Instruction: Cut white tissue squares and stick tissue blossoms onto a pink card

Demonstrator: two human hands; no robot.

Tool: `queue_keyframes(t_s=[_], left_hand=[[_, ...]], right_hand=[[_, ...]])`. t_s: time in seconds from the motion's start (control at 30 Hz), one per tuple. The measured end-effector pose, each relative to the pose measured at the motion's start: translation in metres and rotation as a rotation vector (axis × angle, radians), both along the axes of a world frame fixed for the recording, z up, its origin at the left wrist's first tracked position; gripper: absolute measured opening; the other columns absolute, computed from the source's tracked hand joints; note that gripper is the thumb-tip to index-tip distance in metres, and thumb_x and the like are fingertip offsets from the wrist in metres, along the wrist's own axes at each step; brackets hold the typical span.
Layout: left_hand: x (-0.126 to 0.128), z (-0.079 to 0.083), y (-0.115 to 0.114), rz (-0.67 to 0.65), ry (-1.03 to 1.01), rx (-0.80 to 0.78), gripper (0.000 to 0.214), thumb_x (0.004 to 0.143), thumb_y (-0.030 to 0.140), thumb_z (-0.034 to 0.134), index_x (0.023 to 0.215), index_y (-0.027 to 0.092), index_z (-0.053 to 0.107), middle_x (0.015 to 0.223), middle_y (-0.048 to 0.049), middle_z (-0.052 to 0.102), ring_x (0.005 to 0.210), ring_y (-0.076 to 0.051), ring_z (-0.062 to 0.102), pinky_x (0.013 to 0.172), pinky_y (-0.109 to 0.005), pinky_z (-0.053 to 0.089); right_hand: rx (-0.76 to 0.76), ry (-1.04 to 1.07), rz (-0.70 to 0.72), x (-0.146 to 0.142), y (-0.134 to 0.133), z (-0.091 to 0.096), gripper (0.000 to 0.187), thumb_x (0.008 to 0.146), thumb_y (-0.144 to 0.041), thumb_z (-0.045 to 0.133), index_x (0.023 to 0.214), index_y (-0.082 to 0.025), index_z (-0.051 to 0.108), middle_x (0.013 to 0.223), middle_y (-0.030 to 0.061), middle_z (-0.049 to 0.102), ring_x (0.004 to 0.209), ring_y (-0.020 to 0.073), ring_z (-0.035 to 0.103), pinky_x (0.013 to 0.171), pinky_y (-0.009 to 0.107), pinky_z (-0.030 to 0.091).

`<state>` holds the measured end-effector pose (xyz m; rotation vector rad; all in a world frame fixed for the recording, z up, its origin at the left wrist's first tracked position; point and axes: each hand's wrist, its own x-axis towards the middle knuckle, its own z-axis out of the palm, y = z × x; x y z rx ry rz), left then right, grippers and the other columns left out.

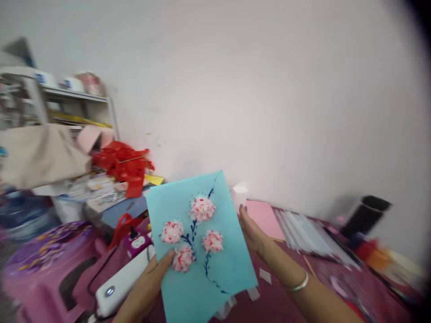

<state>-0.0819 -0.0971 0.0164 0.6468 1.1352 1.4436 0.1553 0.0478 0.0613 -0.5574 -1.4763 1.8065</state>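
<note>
A light-blue sheet of paper [235,269] is held up, slightly tilted, above the table. Several fluffy white-and-red flowers [202,209] stand out from its face, joined by dark-blue painted stems and leaves. My left hand [156,271] grips the sheet's lower left side, thumb on the front beside the lowest flower, the other fingers hidden behind. At the right edge of the sheet my right hand [252,231] has its fingers stretched out; whether they touch the paper I cannot tell. Bits of clear tape [226,308] show at the sheet's bottom edge.
On the table are a white power bank [124,282], a pink sheet [264,220], translucent strips [306,231] and a black cup-like container [365,217]. Left are a pink stool [40,273], a red plastic bag [124,163] and a shelf [77,93]. A white wall stands behind.
</note>
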Motion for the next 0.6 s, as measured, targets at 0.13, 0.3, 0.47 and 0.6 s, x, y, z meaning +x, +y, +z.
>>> queue_keyframes(t_s=[0.13,0.3,0.47,0.6], left_hand=[[0.022,0.014,0.030,-0.208,0.086,-0.055,0.049,0.073,0.038,0.070,0.116,0.016,0.058,0.115,-0.0126,0.066,0.101,-0.029,0.064,0.084,-0.039,0.055],[0.072,0.017,0.049,-0.405,0.064,-0.053,0.051,0.071,0.040,0.071,0.115,0.017,0.057,0.105,-0.0110,0.070,0.090,-0.027,0.068,0.076,-0.036,0.057],[0.116,0.009,0.036,-0.827,-0.168,0.002,0.056,0.066,0.040,0.075,0.113,0.013,0.061,0.104,-0.0129,0.070,0.088,-0.026,0.068,0.080,-0.037,0.054],[0.129,0.013,0.026,-0.840,-0.135,-0.007,0.043,0.070,0.033,0.073,0.106,0.010,0.066,0.100,-0.0140,0.071,0.081,-0.023,0.069,0.075,-0.032,0.055]], right_hand=[[-0.013,0.040,-0.157,0.045,-0.033,-0.005,0.058,0.081,-0.062,0.050,0.119,-0.018,0.055,0.118,0.0118,0.063,0.103,0.0276,0.060,0.089,0.044,0.046],[-0.037,-0.147,-0.596,0.097,-0.069,-0.031,0.057,0.073,-0.043,0.068,0.123,-0.022,0.050,0.106,0.0069,0.069,0.073,0.0219,0.066,0.068,0.038,0.053],[-0.249,-0.089,-0.714,0.147,-0.107,-0.042,0.072,0.076,-0.040,0.066,0.138,-0.027,0.034,0.103,0.0070,0.070,0.064,0.0231,0.068,0.062,0.039,0.054],[-0.317,-0.115,-0.687,0.170,-0.119,-0.046,0.065,0.075,-0.043,0.066,0.133,-0.029,0.041,0.106,0.0077,0.069,0.075,0.0249,0.068,0.066,0.037,0.053]])
